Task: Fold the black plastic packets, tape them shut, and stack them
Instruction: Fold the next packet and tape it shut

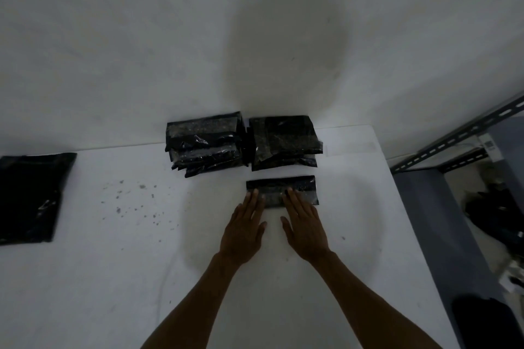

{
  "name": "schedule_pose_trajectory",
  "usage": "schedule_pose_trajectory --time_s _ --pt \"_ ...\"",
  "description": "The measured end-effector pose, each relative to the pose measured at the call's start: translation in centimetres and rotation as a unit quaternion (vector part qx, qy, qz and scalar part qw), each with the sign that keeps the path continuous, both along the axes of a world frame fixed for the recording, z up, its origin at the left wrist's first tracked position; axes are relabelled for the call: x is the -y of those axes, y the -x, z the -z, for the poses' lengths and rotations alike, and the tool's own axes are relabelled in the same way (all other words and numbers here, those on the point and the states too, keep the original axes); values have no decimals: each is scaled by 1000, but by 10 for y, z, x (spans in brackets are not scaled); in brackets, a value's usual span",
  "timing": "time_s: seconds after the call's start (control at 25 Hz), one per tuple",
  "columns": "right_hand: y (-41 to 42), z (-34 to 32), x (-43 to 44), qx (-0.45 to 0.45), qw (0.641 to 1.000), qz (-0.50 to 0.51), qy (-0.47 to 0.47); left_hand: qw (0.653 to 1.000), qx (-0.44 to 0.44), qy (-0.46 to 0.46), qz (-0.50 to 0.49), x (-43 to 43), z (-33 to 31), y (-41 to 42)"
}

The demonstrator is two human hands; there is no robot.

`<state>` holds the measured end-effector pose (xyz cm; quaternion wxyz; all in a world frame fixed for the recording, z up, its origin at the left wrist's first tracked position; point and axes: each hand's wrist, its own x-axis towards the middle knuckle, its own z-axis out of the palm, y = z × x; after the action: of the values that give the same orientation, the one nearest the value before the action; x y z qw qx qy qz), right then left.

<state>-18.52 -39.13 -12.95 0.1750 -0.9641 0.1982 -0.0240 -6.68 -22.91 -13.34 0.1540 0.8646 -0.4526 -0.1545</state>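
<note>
A folded black plastic packet point(279, 187) lies flat on the white table point(113, 278), just in front of two stacks. My left hand point(245, 231) and my right hand point(303, 227) lie flat with straight fingers, fingertips pressing on the packet's near half. Behind it stand two stacks of folded black packets, the left stack point(205, 144) and the right stack point(285, 142), against the wall. A pile of unfolded black packets point(29, 195) lies at the table's left edge.
The white wall point(255, 37) rises right behind the stacks. The table's right edge runs diagonally near my right arm; beyond it stand a grey metal shelf frame point(465, 136) and dark items on the floor point(493, 215). Dark specks point(133, 198) dot the table.
</note>
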Motion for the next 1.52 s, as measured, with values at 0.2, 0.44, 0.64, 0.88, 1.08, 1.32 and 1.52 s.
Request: schedule_pose_trajectory --time_s 0.2,0.44,0.64,0.88,1.08,1.32,1.52 --pt "12 14 1 -42 999 23 -26 998 16 -62 -13 5 4 9" --pt "18 7 17 4 997 41 -67 999 -4 -46 22 -1 0 1" --pt "21 9 25 -8 999 52 6 999 -2 -35 32 -6 6 -2" --pt "-12 -10 20 45 996 -11 82 999 25 30 -2 0 0 -1" --pt "-24 0 21 51 996 -48 62 983 98 157 -6 8 -1 -17" --pt "-47 -9 15 124 992 -7 17 985 -15 149 -80 42 9 -37" --pt "-51 8 18 93 994 32 -41 971 -113 142 -154 51 15 -41"
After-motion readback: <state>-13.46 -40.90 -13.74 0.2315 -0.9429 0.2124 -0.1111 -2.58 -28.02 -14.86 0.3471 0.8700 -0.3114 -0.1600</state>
